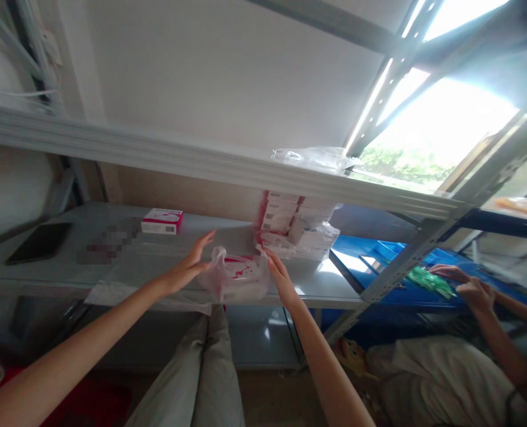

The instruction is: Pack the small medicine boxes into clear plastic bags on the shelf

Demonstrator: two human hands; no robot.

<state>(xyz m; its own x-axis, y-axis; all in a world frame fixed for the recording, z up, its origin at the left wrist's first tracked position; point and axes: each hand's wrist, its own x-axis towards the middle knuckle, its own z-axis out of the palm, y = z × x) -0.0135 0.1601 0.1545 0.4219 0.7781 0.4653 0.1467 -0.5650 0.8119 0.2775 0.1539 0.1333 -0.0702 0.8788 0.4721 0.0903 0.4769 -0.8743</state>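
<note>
A thin, see-through plastic bag (210, 279) stands on the grey shelf before me, with a white and pink box (240, 270) inside it. My left hand (192, 267) is at the bag's left side, its fingers spread and its thumb close to the bag's left handle. On the other side, my right hand (278, 273) has its fingertips closed at the top right edge of the bag. Behind the bag, several white and pink boxes (281, 213) are stacked, some wrapped in clear plastic.
Another white and pink box (162, 221) lies farther left, near a dark flat tablet-like thing (40, 243). A plastic sheet (130, 293) hangs over the shelf's front edge. A metal beam (201, 163) crosses above. At right, a co-worker's hands (472, 287) hold something green (430, 281).
</note>
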